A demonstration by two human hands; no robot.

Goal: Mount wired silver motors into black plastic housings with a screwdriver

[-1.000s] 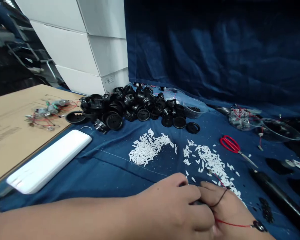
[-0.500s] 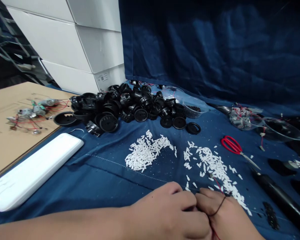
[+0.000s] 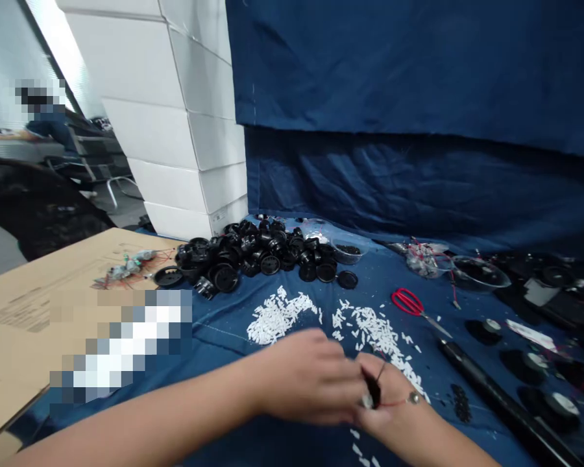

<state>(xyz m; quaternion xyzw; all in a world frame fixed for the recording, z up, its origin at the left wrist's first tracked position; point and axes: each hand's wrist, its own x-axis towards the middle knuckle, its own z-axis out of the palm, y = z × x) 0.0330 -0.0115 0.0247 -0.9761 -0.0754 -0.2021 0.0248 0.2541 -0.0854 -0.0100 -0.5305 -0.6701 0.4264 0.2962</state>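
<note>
My left hand (image 3: 311, 376) and my right hand (image 3: 387, 402) meet low in the middle of the view, above the blue cloth (image 3: 214, 383). Between them is a small black part with a metal tip (image 3: 372, 391), and thin wires run from it. My right hand cradles it, and my left fingertips pinch it from the side, slightly blurred. A thin red wire (image 3: 394, 403) crosses my right hand to a small metal bead (image 3: 413, 397). A scattered heap of white plastic pieces (image 3: 374, 334) lies just beyond my hands.
A second white heap (image 3: 277, 316) lies to the left, behind it black plastic wheels (image 3: 253, 258). Wired motors (image 3: 126, 268) sit on a cardboard sheet (image 3: 53, 285). Red scissors (image 3: 407, 301), a black cylindrical tool (image 3: 496, 402) and a clear bowl (image 3: 479, 273) are on the right.
My view has tilted up and pulled back, so everything sits lower and smaller. My hands have parted slightly, and the small black part now shows between them.
</note>
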